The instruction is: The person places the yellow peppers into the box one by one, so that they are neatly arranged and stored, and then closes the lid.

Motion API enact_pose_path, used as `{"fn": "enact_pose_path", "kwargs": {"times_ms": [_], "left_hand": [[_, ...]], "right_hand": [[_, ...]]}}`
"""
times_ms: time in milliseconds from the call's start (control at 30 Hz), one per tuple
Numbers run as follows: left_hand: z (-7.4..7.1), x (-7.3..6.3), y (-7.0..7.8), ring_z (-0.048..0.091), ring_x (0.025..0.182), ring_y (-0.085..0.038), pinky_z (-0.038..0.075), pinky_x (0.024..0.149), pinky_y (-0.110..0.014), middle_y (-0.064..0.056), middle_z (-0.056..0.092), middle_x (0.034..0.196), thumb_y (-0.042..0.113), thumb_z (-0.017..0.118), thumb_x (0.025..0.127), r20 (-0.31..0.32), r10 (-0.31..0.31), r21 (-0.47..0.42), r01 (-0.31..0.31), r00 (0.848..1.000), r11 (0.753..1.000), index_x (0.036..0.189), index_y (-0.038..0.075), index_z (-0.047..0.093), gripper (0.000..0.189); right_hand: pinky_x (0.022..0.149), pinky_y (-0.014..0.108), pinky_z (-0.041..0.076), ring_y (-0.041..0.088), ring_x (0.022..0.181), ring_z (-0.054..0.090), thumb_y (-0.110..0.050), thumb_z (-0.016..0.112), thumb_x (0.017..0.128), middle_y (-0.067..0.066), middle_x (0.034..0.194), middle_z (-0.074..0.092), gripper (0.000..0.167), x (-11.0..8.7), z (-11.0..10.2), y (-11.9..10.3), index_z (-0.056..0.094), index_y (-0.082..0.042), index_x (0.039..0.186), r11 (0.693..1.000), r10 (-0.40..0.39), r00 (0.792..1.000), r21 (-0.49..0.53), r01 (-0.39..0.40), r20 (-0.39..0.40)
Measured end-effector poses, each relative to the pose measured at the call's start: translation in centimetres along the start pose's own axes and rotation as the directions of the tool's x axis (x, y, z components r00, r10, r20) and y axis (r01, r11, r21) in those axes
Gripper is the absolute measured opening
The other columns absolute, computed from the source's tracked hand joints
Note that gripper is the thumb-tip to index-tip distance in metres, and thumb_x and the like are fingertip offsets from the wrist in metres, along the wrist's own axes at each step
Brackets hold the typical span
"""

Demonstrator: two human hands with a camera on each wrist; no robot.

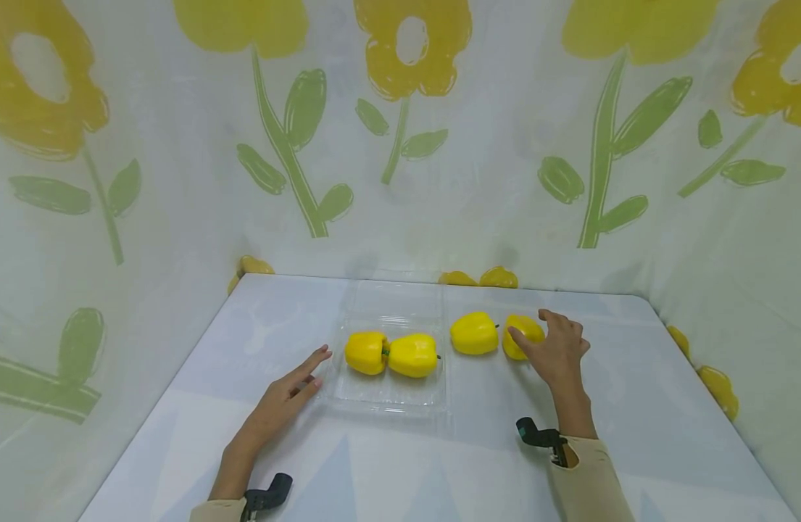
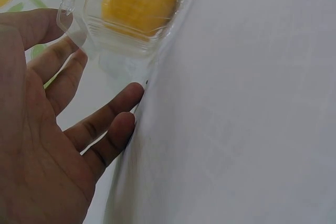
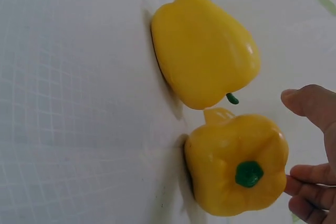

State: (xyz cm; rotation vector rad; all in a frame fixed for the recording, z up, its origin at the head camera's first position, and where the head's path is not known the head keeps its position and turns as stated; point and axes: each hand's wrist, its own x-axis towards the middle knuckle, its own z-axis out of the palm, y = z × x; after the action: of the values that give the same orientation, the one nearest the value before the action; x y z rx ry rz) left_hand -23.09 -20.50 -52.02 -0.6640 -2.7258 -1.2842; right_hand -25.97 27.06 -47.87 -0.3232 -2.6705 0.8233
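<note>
On the left, the left hand (image 1: 279, 406) has its fingers spread apart and holds nothing; it is at the left edge of the clear container (image 1: 387, 400), and whether it touches I cannot tell. Inside the container lie two yellow peppers (image 1: 412, 356), side by side. Further right, on the table (image 1: 374, 471), lies a third pepper (image 1: 473, 334), then a fourth pepper (image 1: 523, 325) near it. Beside this last one is the right hand (image 1: 558, 351), its thumb and fingers apart, not gripping.

two yellow peppers (image 1: 413, 355) lie in an open clear box (image 1: 390, 397), two others (image 1: 474, 333) beside it.
</note>
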Motion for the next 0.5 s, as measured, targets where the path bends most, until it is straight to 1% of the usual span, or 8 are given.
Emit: {"fn": "enact_pose_path", "kwargs": {"times_ms": [267, 333, 500], "left_hand": [[-0.06, -0.05, 0.07, 0.059, 0.111, -0.016, 0.051, 0.092, -0.042, 0.01, 0.033, 0.16, 0.032, 0.053, 0.105, 0.015, -0.013, -0.016, 0.013, 1.0, 1.0, 0.155, 0.024, 0.04, 0.053], [-0.06, -0.05, 0.09, 0.059, 0.111, -0.016, 0.051, 0.092, -0.043, 0.01, 0.033, 0.16, 0.031, 0.054, 0.105, 0.015, -0.012, -0.018, 0.013, 1.0, 1.0, 0.155, 0.024, 0.04, 0.052], [-0.03, -0.05, 0.07, 0.06, 0.112, -0.016, 0.05, 0.093, -0.044, 0.011, 0.034, 0.159, 0.03, 0.055, 0.105, 0.012, -0.018, -0.016, 0.018, 1.0, 1.0, 0.155, 0.025, 0.04, 0.053]], "right_hand": [[0.097, 0.064, 0.021, 0.047, 0.128, 0.031, -0.054, 0.069, 0.088, 0.03, 0.141, 0.047, 0.08, 0.06, 0.28, 0.29, 0.049, 0.004, 0.14, 1.0, 0.025, 1.0, -0.017, -0.025, 0.014], [0.098, 0.065, 0.02, 0.047, 0.127, 0.03, -0.056, 0.069, 0.088, 0.03, 0.141, 0.046, 0.082, 0.08, 0.35, 0.35, 0.049, 0.004, 0.139, 0.999, 0.035, 0.999, -0.024, -0.035, 0.016], [0.099, 0.065, 0.021, 0.048, 0.128, 0.031, -0.063, 0.066, 0.086, 0.031, 0.139, 0.047, 0.089, 0.11, 0.58, 0.57, 0.048, 0.005, 0.14, 0.996, 0.067, 0.997, -0.056, -0.065, 0.036]]}}
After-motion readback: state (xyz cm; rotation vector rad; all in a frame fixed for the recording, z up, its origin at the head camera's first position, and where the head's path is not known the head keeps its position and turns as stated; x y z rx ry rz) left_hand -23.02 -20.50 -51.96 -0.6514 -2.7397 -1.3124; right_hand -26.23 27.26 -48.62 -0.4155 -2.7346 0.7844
